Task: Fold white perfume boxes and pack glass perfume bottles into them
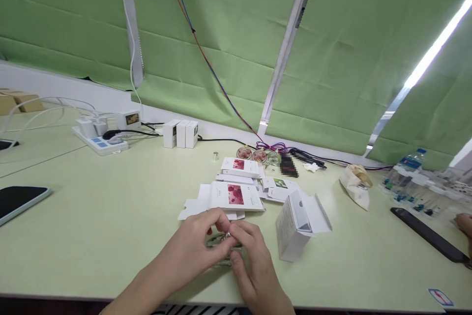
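Observation:
A small clear glass bottle (217, 241) with greenish contents stands near the table's front edge, largely covered by my hands. At its top is a small silver cap (228, 234). My left hand (197, 241) is closed over the bottle, thumb and fingertips pinched around the cap. My right hand (254, 261) comes in from the right, its index finger at the cap and its thumb against the bottle's side. Just beyond lie flattened white cartons with red flower pictures (235, 194). An open white box (293, 226) stands to the right, its flap out.
Round glass bottles (259, 156) and a loose silver cap (216, 156) are farther back. A power strip (101, 144), white boxes (180, 134) and a phone (22, 199) are left. Right are a crumpled bag (354, 185), clear containers (420, 189), a dark bar (427, 234) and another person's hand (464, 224).

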`<state>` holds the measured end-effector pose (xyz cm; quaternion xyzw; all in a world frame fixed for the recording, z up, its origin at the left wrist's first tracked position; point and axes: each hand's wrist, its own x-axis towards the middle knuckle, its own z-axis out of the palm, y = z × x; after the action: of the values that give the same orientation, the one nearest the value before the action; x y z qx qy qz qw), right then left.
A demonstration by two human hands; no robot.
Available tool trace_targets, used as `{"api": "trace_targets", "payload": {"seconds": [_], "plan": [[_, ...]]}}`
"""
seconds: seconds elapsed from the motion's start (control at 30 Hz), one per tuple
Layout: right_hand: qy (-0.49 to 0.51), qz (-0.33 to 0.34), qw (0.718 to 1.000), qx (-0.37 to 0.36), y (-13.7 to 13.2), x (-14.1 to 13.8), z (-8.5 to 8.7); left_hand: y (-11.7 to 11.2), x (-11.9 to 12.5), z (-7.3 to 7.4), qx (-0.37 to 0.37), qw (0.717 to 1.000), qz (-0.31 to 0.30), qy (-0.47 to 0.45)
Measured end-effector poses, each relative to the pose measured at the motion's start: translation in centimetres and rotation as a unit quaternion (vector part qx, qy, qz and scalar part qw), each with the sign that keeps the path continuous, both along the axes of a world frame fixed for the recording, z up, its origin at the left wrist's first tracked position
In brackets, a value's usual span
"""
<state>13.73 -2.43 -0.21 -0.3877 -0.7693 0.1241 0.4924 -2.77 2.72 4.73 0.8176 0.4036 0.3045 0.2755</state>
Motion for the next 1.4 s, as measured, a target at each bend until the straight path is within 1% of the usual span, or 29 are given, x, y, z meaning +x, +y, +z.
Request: {"api": "trace_targets", "payload": {"seconds": [0.13,0.27,0.4,0.6,0.67,0.77,0.83,0.9,1.0,1.07,1.23,1.3,1.4], "plan": [[-0.002,0.011,1.0,-0.02,0.1,0.0,0.5,-0.3,0.1,-0.2,-0.003,1.0,0.019,-0.011],[0.002,0.015,1.0,-0.027,0.0,-0.1,0.7,-0.8,0.1,-0.9,-0.021,0.999,0.028,-0.034],[0.016,0.015,0.999,-0.027,-0.1,-0.3,0.7,-1.0,0.3,-1.4,-0.012,0.997,0.039,-0.069],[0.029,0.018,0.999,-0.04,0.2,-0.3,0.4,-1.3,0.2,-1.9,0.002,0.994,-0.006,-0.11],[0.031,0.031,0.999,-0.033,0.3,-0.2,0.3,-1.5,0.3,-2.0,-0.001,0.993,0.016,-0.114],[0.03,0.039,0.999,-0.017,0.5,-0.1,0.0,-1.8,0.6,-1.9,-0.012,0.991,0.081,-0.106],[0.03,0.036,0.999,-0.016,0.6,-0.1,-0.1,-1.8,0.8,-1.7,-0.016,0.99,0.097,-0.102],[0.034,0.035,0.999,-0.014,0.5,0.0,-0.2,-1.7,0.8,-1.6,-0.012,0.991,0.085,-0.104],[0.033,0.043,0.998,-0.015,0.5,0.0,-0.2,-1.7,0.6,-1.7,0.001,0.993,0.037,-0.113],[0.035,0.051,0.998,-0.016,0.5,0.0,-0.1,-1.7,0.5,-1.9,0.008,0.993,0.024,-0.118],[0.042,0.063,0.997,-0.015,0.4,0.0,0.1,-1.8,1.0,-2.2,0.007,0.989,0.081,-0.121],[0.04,0.062,0.997,-0.015,0.4,0.0,0.0,-1.8,1.1,-2.2,0.004,0.989,0.079,-0.127],[0.036,0.061,0.997,-0.025,0.4,0.0,-0.2,-1.7,1.1,-2.4,0.014,0.989,0.056,-0.139]]}}
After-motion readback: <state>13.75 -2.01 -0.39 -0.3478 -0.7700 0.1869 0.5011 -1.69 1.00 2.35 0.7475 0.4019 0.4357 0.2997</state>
